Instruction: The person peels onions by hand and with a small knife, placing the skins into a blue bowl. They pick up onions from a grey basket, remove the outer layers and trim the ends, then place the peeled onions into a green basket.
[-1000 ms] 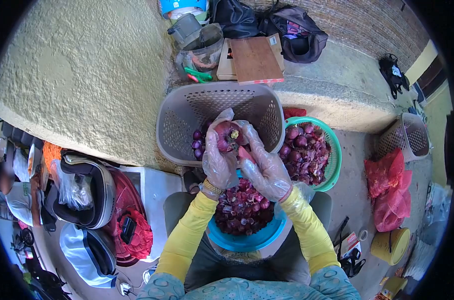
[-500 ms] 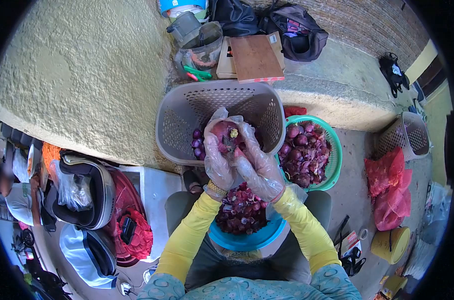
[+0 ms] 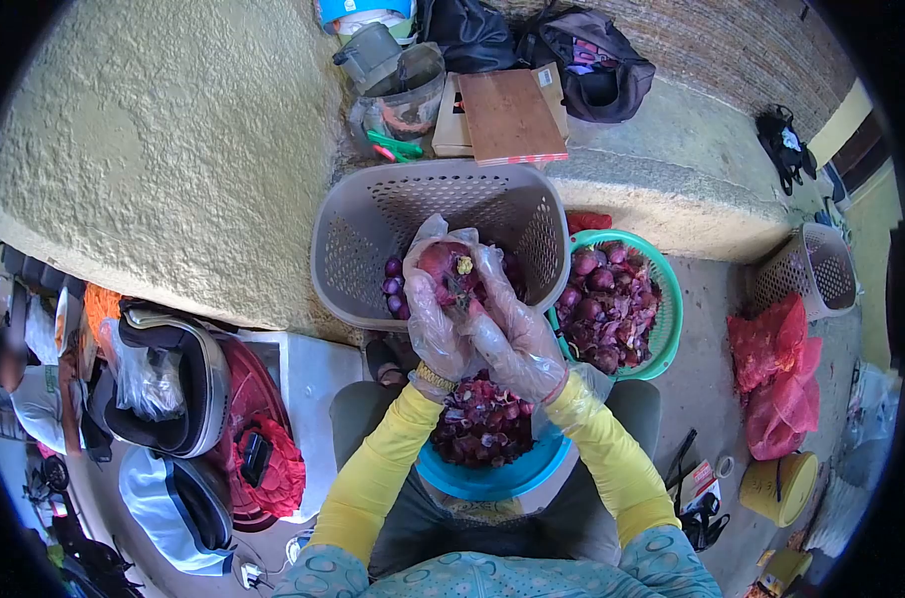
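Observation:
A red onion (image 3: 441, 262) with a pale root end is cupped between my two hands, over the near side of a grey perforated basket (image 3: 343, 224). My left hand (image 3: 436, 329), in a clear plastic glove, wraps its left side. Fingers of my right hand (image 3: 517, 324), gloved alike, close on the onion from the right. Peeled purple onions (image 3: 395, 289) show inside the basket at the left. Below my wrists, a blue basin (image 3: 487, 486) holds onion skins (image 3: 484, 429). Whatever lies between my palms is hidden.
At the right stands a green colander (image 3: 674, 299) of unpeeled onions (image 3: 602, 279). Red mesh bags (image 3: 776, 369) lie farther right, near another basket (image 3: 821, 259) and a yellow bucket (image 3: 777, 488). A brown board (image 3: 512, 115) rests behind the basket. A person (image 3: 39, 389) is at far left.
Both hands keep their hold on the onion in nearly the same place. The onion has tilted very slightly.

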`<act>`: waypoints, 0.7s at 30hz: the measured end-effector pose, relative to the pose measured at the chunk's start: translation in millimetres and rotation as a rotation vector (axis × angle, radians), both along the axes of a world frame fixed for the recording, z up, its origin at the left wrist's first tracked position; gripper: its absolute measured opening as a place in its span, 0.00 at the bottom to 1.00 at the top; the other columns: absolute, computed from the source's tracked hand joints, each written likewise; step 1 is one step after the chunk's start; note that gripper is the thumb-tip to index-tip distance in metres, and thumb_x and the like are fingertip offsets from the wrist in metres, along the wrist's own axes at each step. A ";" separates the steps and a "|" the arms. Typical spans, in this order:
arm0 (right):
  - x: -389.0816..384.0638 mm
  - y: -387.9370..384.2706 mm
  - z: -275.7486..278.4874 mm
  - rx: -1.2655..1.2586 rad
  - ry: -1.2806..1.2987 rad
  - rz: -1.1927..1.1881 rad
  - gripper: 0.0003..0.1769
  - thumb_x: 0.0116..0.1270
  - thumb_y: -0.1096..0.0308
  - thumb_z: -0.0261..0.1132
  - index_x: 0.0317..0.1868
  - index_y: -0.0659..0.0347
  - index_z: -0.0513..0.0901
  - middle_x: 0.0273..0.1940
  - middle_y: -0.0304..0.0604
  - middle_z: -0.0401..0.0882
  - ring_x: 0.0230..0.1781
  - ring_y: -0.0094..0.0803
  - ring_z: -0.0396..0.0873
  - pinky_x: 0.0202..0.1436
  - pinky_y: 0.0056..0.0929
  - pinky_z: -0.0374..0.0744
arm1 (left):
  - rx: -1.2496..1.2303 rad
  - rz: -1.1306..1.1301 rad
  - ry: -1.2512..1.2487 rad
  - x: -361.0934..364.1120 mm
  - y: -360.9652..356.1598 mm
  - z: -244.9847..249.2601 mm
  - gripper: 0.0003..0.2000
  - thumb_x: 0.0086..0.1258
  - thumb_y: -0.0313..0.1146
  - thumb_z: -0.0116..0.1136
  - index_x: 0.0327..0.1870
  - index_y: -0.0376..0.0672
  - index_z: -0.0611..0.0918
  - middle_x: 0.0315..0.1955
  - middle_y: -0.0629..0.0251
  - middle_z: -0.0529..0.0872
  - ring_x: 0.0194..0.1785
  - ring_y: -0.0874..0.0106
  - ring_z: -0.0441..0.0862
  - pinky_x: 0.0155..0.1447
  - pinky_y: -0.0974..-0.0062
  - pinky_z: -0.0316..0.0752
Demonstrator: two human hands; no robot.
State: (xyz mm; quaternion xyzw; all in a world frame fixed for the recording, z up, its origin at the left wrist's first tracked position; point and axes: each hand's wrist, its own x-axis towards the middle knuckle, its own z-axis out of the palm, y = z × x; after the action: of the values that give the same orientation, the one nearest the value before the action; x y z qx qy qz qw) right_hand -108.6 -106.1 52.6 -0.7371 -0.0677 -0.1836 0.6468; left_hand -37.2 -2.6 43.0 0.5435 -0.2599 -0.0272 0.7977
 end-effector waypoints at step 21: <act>-2.2 -7.9 18.8 0.021 0.107 0.057 0.39 0.80 0.65 0.61 0.85 0.60 0.54 0.65 0.51 0.80 0.63 0.26 0.76 0.69 0.28 0.71 | 0.001 -0.025 0.020 -11.9 -4.0 18.5 0.29 0.86 0.54 0.30 0.74 0.39 0.62 0.64 0.50 0.76 0.64 0.58 0.80 0.72 0.59 0.74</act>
State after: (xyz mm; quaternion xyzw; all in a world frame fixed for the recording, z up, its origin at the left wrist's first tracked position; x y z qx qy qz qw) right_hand -110.8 -114.0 71.4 -0.7367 -0.0521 -0.1261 0.6623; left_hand -49.1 -6.7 61.5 0.5402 -0.2588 -0.0428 0.7996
